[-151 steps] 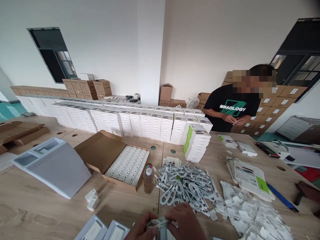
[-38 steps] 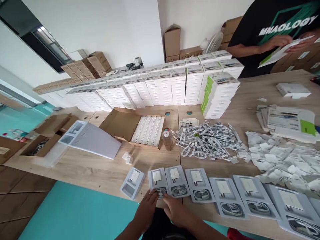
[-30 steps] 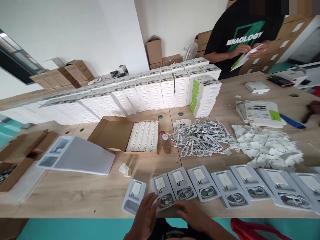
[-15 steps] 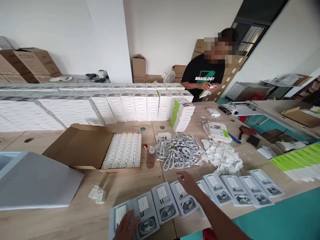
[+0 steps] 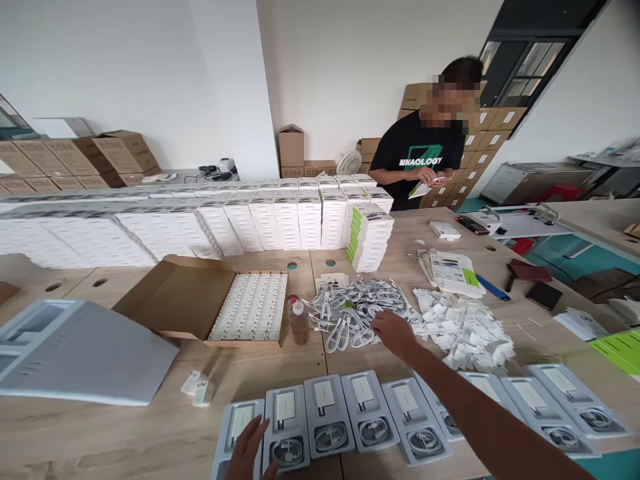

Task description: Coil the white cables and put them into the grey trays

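My left hand (image 5: 246, 450), fingers spread, lies over the leftmost grey tray (image 5: 223, 427) and hides much of it. A white charger (image 5: 243, 421) shows in that tray's upper compartment. At the front edge of a heap of white cables (image 5: 353, 310) is my right hand (image 5: 396, 335), its fingers bent and pressed together. What they pinch, if anything, cannot be made out. Between me and the heap runs a row of several trays; the one with a coiled cable (image 5: 330, 437) also holds a charger (image 5: 324, 393). My right forearm covers part of the row.
Small white packets (image 5: 465, 330) lie heaped right of the cables. An open carton (image 5: 173, 293) of white chargers and a bottle (image 5: 300, 323) stand left. Stacked trays (image 5: 95, 360) lean at far left. White boxes (image 5: 270, 220) form a wall behind; a co-worker (image 5: 420, 150) stands beyond.
My right hand has moved from above the trays forward and right to the cable heap, its fingers drawing together. My left hand stays at the leftmost tray. The view has shifted.
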A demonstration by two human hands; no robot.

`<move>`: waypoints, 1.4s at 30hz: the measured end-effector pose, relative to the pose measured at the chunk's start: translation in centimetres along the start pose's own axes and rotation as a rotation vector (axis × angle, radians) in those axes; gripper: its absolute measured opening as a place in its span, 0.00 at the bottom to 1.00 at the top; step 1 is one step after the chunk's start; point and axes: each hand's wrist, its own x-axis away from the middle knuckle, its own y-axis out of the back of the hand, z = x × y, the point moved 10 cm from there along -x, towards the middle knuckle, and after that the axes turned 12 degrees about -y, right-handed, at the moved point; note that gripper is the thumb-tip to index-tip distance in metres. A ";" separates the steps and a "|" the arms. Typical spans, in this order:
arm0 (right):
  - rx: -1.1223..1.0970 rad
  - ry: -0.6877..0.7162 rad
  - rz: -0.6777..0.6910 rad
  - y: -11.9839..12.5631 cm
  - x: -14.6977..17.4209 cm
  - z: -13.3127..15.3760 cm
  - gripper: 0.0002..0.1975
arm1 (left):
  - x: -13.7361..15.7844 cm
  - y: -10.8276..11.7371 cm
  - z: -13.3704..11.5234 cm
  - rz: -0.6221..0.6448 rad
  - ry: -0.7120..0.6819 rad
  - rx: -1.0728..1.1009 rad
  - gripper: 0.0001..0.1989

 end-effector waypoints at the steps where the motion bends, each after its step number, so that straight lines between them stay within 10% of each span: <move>1: -0.001 0.057 -0.012 1.4 0.6 1.5 0.12 | -0.8 0.4 -1.9 -0.009 0.060 0.163 0.29; 6: 0.018 0.497 -0.129 6.0 6.2 13.4 0.09 | -5.2 -0.2 -12.7 0.135 0.369 1.007 0.23; 10: 0.004 0.606 -0.213 6.5 9.5 19.1 0.06 | -5.9 -0.7 -17.2 0.351 0.393 1.232 0.20; 19: -0.114 0.330 -0.018 3.8 10.5 19.0 0.07 | -3.9 -2.0 -14.1 0.411 0.509 1.383 0.22; 35: -1.495 -0.352 0.193 -3.7 10.9 19.3 0.11 | -4.5 -3.0 -9.8 0.277 0.565 1.428 0.23; 42: -0.916 -0.138 -0.146 -0.6 12.2 18.6 0.09 | -4.5 -2.3 -9.9 0.273 0.571 1.474 0.21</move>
